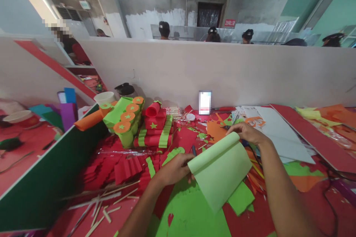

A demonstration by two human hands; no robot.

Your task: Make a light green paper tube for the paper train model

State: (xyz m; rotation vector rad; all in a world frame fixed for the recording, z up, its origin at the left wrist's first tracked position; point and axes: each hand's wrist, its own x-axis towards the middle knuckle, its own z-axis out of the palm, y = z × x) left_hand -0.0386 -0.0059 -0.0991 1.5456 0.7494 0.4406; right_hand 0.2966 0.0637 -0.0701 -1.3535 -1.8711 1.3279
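At the middle of the table (pixel 247 226), the left hand (pixel 175 169) pinches the light green sheet (pixel 222 174), and the right hand (pixel 245 132) closes over its curled end. I think the curl may spring open, or crease on the paper scraps (pixel 240 198) beneath.

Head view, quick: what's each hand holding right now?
Left hand: closed on the near-left corner of the light green sheet.
Right hand: closed on the same sheet's curled far edge.

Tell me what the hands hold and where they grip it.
A curled light green paper sheet: left hand pinches its left corner, right hand its far rolled end.
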